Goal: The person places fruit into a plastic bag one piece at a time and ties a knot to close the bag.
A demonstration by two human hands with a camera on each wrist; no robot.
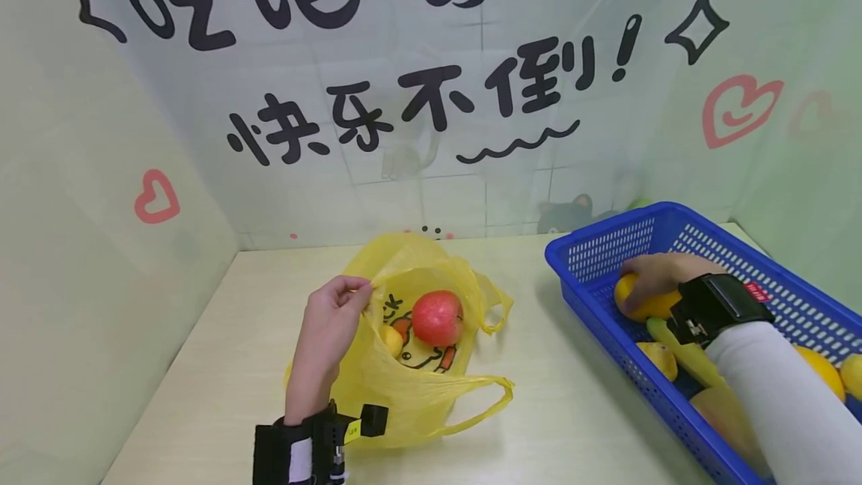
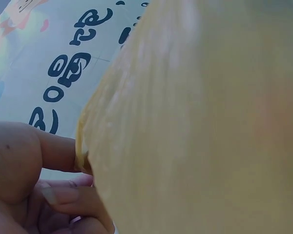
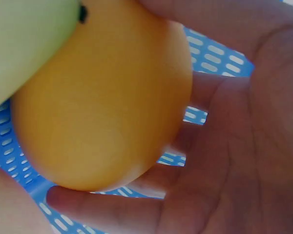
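Observation:
My left hand [image 1: 330, 328] pinches the rim of a yellow plastic bag [image 1: 377, 403] between thumb and forefinger, keeping its mouth spread. Inside the bag lie a red apple [image 1: 438, 319] and a small yellow fruit [image 1: 391, 340], partly hidden by the bag's edge. To the right, my right hand [image 1: 656, 274] reaches into a blue basket [image 1: 609, 350] and grips an orange-yellow mango [image 3: 102, 102], its thumb on one side and fingers curled round the other. Close against the mango is a long, pale green-yellow fruit [image 1: 683, 354].
More fruit fills the basket's near part: a yellow piece [image 1: 658, 360], a large peach-coloured one [image 1: 727, 418] under my sleeve, and an orange-yellow one [image 1: 823, 373]. The bag's handle loops [image 1: 494, 395] spread on the pale table [image 1: 222, 365]. A printed sheet [image 1: 404, 200] hangs behind.

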